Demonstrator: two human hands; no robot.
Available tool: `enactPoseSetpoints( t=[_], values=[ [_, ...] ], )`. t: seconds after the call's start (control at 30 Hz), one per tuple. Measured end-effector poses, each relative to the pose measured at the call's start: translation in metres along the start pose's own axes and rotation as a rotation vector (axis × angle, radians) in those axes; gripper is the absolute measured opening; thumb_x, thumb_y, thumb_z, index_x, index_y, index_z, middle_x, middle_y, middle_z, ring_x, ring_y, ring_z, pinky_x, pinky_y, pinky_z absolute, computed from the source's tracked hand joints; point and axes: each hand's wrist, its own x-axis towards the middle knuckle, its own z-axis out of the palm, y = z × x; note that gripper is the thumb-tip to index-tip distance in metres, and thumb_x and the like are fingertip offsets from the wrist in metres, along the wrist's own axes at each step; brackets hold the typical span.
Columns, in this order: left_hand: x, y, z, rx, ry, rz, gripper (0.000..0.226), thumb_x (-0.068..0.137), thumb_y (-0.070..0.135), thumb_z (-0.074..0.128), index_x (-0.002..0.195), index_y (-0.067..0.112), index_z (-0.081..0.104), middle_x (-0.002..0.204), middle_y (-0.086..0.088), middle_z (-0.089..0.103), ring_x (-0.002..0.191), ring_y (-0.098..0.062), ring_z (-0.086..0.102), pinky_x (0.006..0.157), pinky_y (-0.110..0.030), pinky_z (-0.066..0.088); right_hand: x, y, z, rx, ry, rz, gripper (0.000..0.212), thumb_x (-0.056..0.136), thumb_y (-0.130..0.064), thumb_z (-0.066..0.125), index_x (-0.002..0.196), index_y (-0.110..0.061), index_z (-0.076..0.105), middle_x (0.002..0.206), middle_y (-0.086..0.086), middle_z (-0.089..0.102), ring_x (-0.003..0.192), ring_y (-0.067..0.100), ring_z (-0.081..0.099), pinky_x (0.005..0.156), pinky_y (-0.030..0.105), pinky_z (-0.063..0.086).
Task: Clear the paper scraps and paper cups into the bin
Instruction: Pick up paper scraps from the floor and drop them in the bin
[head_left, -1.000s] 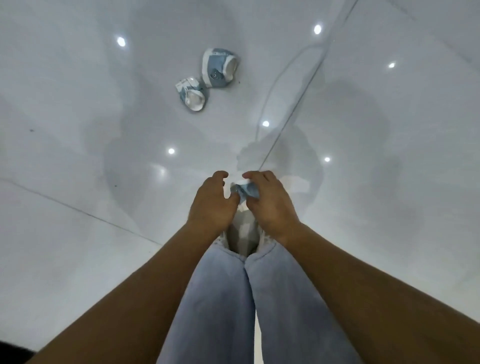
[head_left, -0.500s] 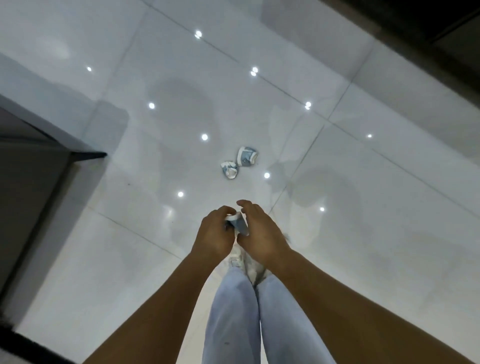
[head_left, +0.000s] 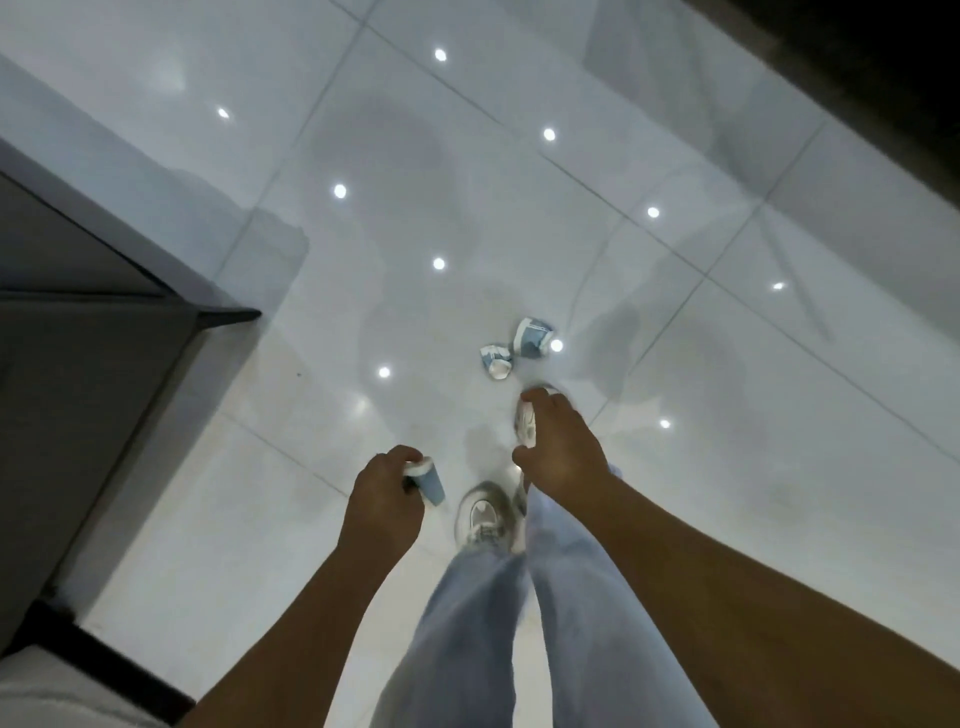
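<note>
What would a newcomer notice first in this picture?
Two crumpled blue-and-white paper cups lie side by side on the glossy white floor, just ahead of the person's feet. Nearer the camera, the left hand grips another blue cup, while the right hand reaches forward, seemingly empty.

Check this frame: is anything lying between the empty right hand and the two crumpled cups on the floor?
Nothing visible. Only bare glossy tile separates the right hand from the two crumpled cups ahead of it. The left hand already holds a blue paper cup.
</note>
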Motion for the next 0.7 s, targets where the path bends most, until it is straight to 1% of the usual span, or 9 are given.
enactPoseSetpoints(
  t=[0.07, 0.17, 0.23, 0.3, 0.33, 0.43, 0.57, 0.63, 0.7],
  values=[
    [0.019, -0.002, 0.007, 0.013, -0.004, -0.029, 0.032, 0.086, -0.006, 0.047, 0.109, 0.009, 0.063, 0.106, -0.009, 0.064, 0.092, -0.02, 0.055, 0.077, -0.022, 0.039, 0.022, 0.003, 0.003, -0.02, 0.001, 0.012, 0.063, 0.084, -0.017, 0.063, 0.141, -0.018, 0.036, 0.132, 0.008, 0.046, 0.122, 0.025, 0.046, 0.096, 0.034, 0.041],
    [0.057, 0.003, 0.022, 0.005, -0.008, -0.038, 0.032, 0.088, -0.004, 0.046, 0.112, 0.009, 0.063, 0.109, -0.01, 0.063, 0.095, -0.023, 0.057, 0.077, -0.021, 0.037, 0.06, 0.011, 0.014, -0.079, -0.019, 0.026, 0.061, 0.084, -0.017, 0.063, 0.139, -0.017, 0.037, 0.131, 0.009, 0.046, 0.121, 0.028, 0.044, 0.095, 0.036, 0.042],
    [0.088, 0.006, 0.033, -0.018, -0.004, -0.003, 0.03, 0.089, -0.002, 0.047, 0.114, 0.008, 0.062, 0.107, -0.006, 0.062, 0.096, -0.022, 0.056, 0.079, -0.02, 0.035, 0.092, 0.018, 0.028, -0.105, -0.01, 0.039, 0.061, 0.084, -0.016, 0.063, 0.139, -0.015, 0.037, 0.131, 0.011, 0.045, 0.121, 0.03, 0.043, 0.096, 0.038, 0.042],
    [0.121, 0.008, 0.043, -0.027, 0.015, 0.043, 0.03, 0.089, -0.003, 0.048, 0.111, 0.008, 0.063, 0.104, -0.004, 0.061, 0.092, -0.017, 0.053, 0.078, -0.018, 0.034, 0.123, 0.026, 0.047, -0.12, 0.002, 0.056, 0.061, 0.085, -0.017, 0.062, 0.14, -0.015, 0.036, 0.134, 0.012, 0.044, 0.123, 0.03, 0.042, 0.096, 0.039, 0.043],
    [0.138, 0.006, 0.048, -0.016, 0.024, 0.063, 0.03, 0.088, -0.004, 0.048, 0.112, 0.008, 0.063, 0.106, -0.006, 0.062, 0.091, -0.015, 0.052, 0.077, -0.017, 0.034, 0.14, 0.029, 0.057, -0.13, 0.011, 0.059, 0.062, 0.086, -0.018, 0.062, 0.141, -0.015, 0.035, 0.136, 0.011, 0.043, 0.124, 0.03, 0.042, 0.097, 0.038, 0.042],
    [0.197, -0.007, 0.065, 0.045, 0.035, 0.122, 0.033, 0.089, -0.004, 0.048, 0.115, 0.011, 0.061, 0.114, -0.008, 0.062, 0.096, -0.016, 0.053, 0.076, -0.013, 0.031, 0.191, 0.043, 0.092, -0.15, 0.048, 0.051, 0.06, 0.087, -0.018, 0.061, 0.141, -0.016, 0.033, 0.139, 0.011, 0.04, 0.125, 0.029, 0.04, 0.095, 0.038, 0.043],
    [0.266, -0.035, 0.087, 0.087, 0.069, 0.141, 0.032, 0.088, -0.003, 0.048, 0.114, 0.011, 0.06, 0.115, -0.01, 0.062, 0.093, -0.015, 0.051, 0.078, -0.018, 0.034, 0.257, 0.061, 0.139, -0.192, 0.088, 0.043, 0.065, 0.084, -0.015, 0.062, 0.14, -0.019, 0.03, 0.144, 0.01, 0.03, 0.129, 0.032, 0.033, 0.096, 0.042, 0.044],
    [0.289, -0.049, 0.099, 0.101, 0.072, 0.129, 0.033, 0.087, -0.004, 0.048, 0.114, 0.011, 0.061, 0.115, -0.01, 0.062, 0.09, -0.013, 0.048, 0.075, -0.018, 0.034, 0.28, 0.068, 0.161, -0.236, 0.088, 0.046, 0.068, 0.083, -0.013, 0.062, 0.141, -0.022, 0.028, 0.148, 0.011, 0.022, 0.131, 0.033, 0.029, 0.095, 0.042, 0.045],
    [0.303, -0.062, 0.111, 0.117, 0.056, 0.115, 0.034, 0.087, -0.004, 0.047, 0.116, 0.011, 0.06, 0.115, -0.009, 0.061, 0.089, -0.012, 0.048, 0.074, -0.017, 0.033, 0.293, 0.075, 0.179, -0.278, 0.119, 0.044, 0.07, 0.081, -0.007, 0.063, 0.14, -0.022, 0.03, 0.15, 0.013, 0.018, 0.131, 0.035, 0.027, 0.092, 0.042, 0.048]
  ],
)
